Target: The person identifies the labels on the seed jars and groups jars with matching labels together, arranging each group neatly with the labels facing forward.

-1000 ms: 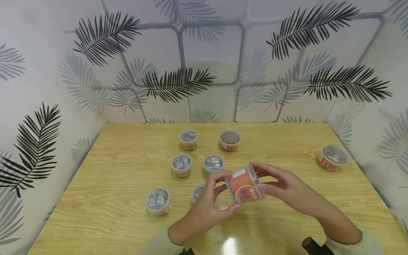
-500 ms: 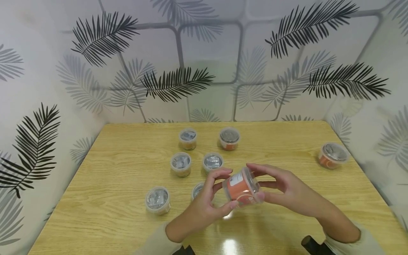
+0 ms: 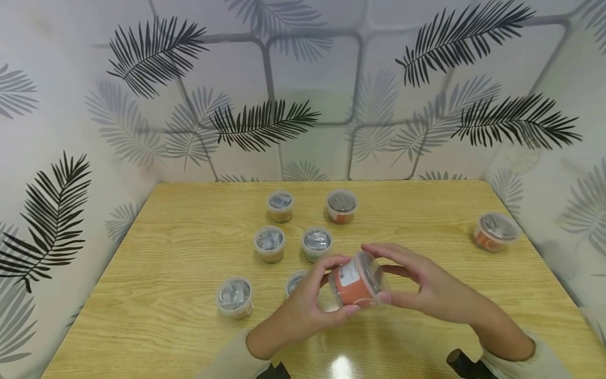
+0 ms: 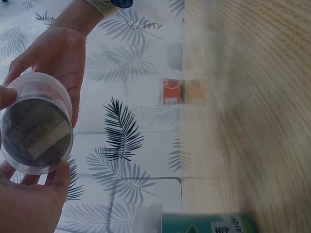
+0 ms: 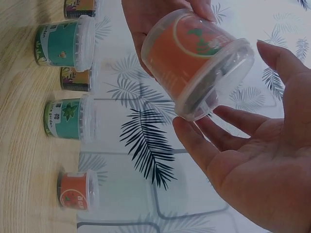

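Note:
A clear plastic tub (image 3: 357,281) with an orange label and a transparent lid is held tilted above the table. My left hand (image 3: 307,302) grips its bottom end between thumb and fingers. My right hand (image 3: 426,287) spans the lid end, fingertips on the upper edge and thumb at the lower edge. The label carries a tomato picture, seen on the tub (image 5: 189,53) in the right wrist view. Under the lid (image 4: 36,128) in the left wrist view lie dark contents and a pale strip.
Several similar lidded tubs stand on the wooden table (image 3: 165,252). A green-labelled tub (image 5: 63,43) and an orange-labelled tub (image 5: 75,190) show in the right wrist view. One tub (image 3: 495,231) stands apart at the right. Behind rises a leaf-patterned backdrop (image 3: 312,79).
The tub has turned in my hands: its white label patch has come further into view and the tomato picture has rolled out of sight in the head view. It has shifted slightly left.

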Tool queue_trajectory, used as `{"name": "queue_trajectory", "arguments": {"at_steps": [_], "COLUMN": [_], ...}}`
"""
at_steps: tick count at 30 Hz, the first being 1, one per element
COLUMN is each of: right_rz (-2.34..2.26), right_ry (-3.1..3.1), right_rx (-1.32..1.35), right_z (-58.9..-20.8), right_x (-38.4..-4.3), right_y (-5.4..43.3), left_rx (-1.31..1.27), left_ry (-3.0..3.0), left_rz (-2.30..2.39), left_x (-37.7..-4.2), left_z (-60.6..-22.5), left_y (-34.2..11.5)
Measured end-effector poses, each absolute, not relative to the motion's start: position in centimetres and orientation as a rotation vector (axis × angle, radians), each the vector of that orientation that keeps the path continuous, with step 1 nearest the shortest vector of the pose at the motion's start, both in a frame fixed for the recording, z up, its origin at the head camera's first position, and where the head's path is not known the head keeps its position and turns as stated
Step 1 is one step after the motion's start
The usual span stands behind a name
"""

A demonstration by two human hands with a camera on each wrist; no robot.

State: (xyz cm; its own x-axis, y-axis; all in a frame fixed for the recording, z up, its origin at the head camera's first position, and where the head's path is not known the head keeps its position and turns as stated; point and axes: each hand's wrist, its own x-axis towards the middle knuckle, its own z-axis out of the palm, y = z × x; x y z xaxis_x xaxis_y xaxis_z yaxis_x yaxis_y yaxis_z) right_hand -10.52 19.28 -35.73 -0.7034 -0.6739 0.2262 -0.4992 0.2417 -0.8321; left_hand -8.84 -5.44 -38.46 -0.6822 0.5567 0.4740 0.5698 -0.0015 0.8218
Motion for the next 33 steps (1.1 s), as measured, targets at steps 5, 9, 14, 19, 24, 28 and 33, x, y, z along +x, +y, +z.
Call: {"name": "queue_trajectory", "arguments": {"at_steps": [5,9,14,19,24,28,33], "right_rz": [-1.495,-1.504,-1.503,-1.486,-1.374,-1.255,-1.090], "right_ry": [2.353,2.372,2.390,2.432,2.521,2.618,2.709], "right_rx": [-1.097,-1.059,-1.006,-0.976,-0.945,-0.889,-0.808], "right_z": [-35.6,-35.6,-35.7,-35.7,-36.0,-36.3,-37.0], "right_x": [-10.5,-10.5,-10.5,-10.6,-11.0,-11.7,-13.2], "right_y": [19.1,18.9,18.7,18.7,19.1,19.8,21.1], "left_rx": [-1.267,-1.286,-1.284,-1.259,-1.210,-1.158,-1.121], "left_ry": [-2.143,-2.115,-2.127,-2.261,-2.465,-2.658,-2.905], "left_rz": [-1.748,-1.667,-1.588,-1.528,-1.364,-1.087,-0.870], "left_x": [-8.8,-8.8,-9.3,-10.0,-10.7,-11.2,-11.5], "left_z": [-38.3,-38.4,-39.7,-41.3,-41.4,-41.0,-40.6], "left_y": [-5.2,-5.0,-4.8,-5.1,-6.3,-7.4,-8.2]}}
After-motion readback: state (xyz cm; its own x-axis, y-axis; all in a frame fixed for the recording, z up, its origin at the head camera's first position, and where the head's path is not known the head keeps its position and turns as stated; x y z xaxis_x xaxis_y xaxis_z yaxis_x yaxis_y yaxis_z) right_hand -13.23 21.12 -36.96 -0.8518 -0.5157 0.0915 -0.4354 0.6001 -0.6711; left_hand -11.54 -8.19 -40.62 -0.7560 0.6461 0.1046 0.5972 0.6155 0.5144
